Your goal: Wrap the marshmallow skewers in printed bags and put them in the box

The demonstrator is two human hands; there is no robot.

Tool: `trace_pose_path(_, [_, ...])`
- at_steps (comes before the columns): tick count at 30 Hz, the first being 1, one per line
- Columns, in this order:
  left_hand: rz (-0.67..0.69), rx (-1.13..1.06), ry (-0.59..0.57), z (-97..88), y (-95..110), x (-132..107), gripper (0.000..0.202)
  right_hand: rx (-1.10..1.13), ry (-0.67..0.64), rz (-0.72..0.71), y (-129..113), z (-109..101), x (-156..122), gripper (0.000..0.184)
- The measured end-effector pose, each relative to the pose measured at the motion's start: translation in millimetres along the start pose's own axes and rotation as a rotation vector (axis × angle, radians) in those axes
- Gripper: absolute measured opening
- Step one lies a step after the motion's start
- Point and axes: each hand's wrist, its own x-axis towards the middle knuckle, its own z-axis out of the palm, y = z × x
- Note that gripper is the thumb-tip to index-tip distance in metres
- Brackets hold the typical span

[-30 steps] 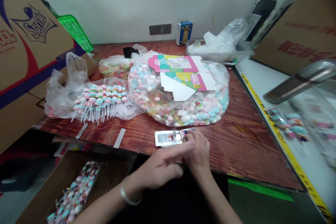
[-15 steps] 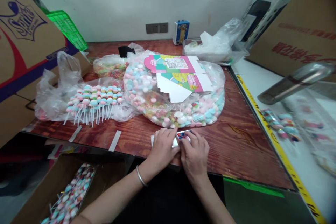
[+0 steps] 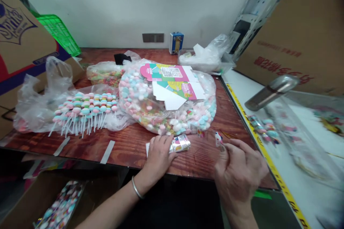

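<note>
My left hand (image 3: 158, 154) presses flat on a small stack of shiny sticker sheets (image 3: 179, 144) near the front edge of the wooden table (image 3: 236, 114). My right hand (image 3: 239, 171) has drawn away to the right and pinches a small colourful sticker (image 3: 218, 138) between thumb and fingertips. Another small sticker (image 3: 200, 133) lies on the table between the hands. Just behind them sits a big clear bag of pastel candies (image 3: 166, 107) with a flattened pink and green carton (image 3: 174, 82) on top.
A row of lollipops (image 3: 86, 109) lies on a plastic bag at the left. Cardboard boxes (image 3: 24, 43) stand left and right (image 3: 295, 35). A white sealing machine (image 3: 295, 128) with a metal roller (image 3: 271, 92) is at the right. A box of lollipops (image 3: 59, 209) sits below.
My right hand has left the sheets and moved right with a small sticker pinched in it. My left hand stays pressed on the sheets. The view has swung slightly to the right.
</note>
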Motion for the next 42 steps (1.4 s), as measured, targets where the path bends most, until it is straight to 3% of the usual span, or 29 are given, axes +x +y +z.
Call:
trace_pose_path(2, [0.004,-0.285,-0.013,1.4,11.7,-1.3,0.053,0.087,-0.004,0.045,-6.0,-8.5,4.0,0.008])
trace_pose_path(3, [-0.015,-0.510,-0.075,2.7,19.8,-1.7,0.052,0.146,-0.009,0.069,-9.2,-12.3,5.1,0.008])
trace_pose_path(6, [-0.164,-1.347,-0.404,8.0,47.5,-0.4,0.050,0.311,-0.042,0.136,-17.2,-21.7,3.4,0.009])
trace_pose_path(7, [-0.228,-1.590,-0.451,9.7,55.7,1.1,0.047,0.348,-0.063,0.147,-18.8,-24.0,1.2,0.010])
trace_pose_path(8, [-0.292,-1.780,-0.436,11.1,62.3,3.0,0.041,0.382,-0.084,0.166,-19.6,-25.7,-1.7,0.010])
trace_pose_path(10, [-0.412,-1.960,-0.290,13.3,70.1,7.0,0.024,0.495,-0.142,0.271,-19.4,-27.1,-8.9,0.012])
trace_pose_path(12, [-0.503,-1.954,-0.194,15.1,71.7,9.4,0.015,0.718,-0.232,0.507,-17.4,-25.9,-16.3,0.027])
trace_pose_path(14, [-0.544,-1.905,-0.194,16.6,70.5,9.0,0.015,0.981,-0.354,0.778,-14.9,-23.3,-22.3,0.041])
trace_pose_path(16, [-0.555,-1.870,-0.219,17.3,69.7,6.2,0.017,1.175,-0.441,0.948,-13.1,-21.3,-25.9,0.036])
trace_pose_path(18, [-0.544,-1.839,-0.236,16.3,70.2,2.9,0.018,1.233,-0.455,0.983,-12.1,-21.3,-26.8,0.026])
trace_pose_path(22, [-0.486,-1.762,-0.130,12.2,71.2,1.3,0.023,1.036,-0.495,0.841,-13.0,-26.8,-23.9,0.024])
trace_pose_path(27, [-0.532,-1.719,0.041,13.5,68.1,6.5,0.026,0.748,-0.495,0.633,-17.8,-29.6,-25.0,0.038])
trace_pose_path(30, [-0.627,-1.817,0.033,17.6,65.8,7.7,0.033,0.634,-0.414,0.534,-16.4,-30.9,-26.1,0.045])
trace_pose_path(33, [-0.680,-1.950,-0.005,22.3,61.8,7.7,0.042,0.629,-0.326,0.457,-13.2,-37.0,-22.2,0.039])
trace_pose_path(37, [-0.723,-2.031,0.046,26.7,55.9,7.9,0.040,0.618,-0.192,0.330,-17.5,-44.5,-16.7,0.030])
trace_pose_path(42, [-0.741,-2.064,0.032,27.0,53.5,7.9,0.036,0.630,-0.177,0.239,-29.6,-39.6,-19.3,0.022])
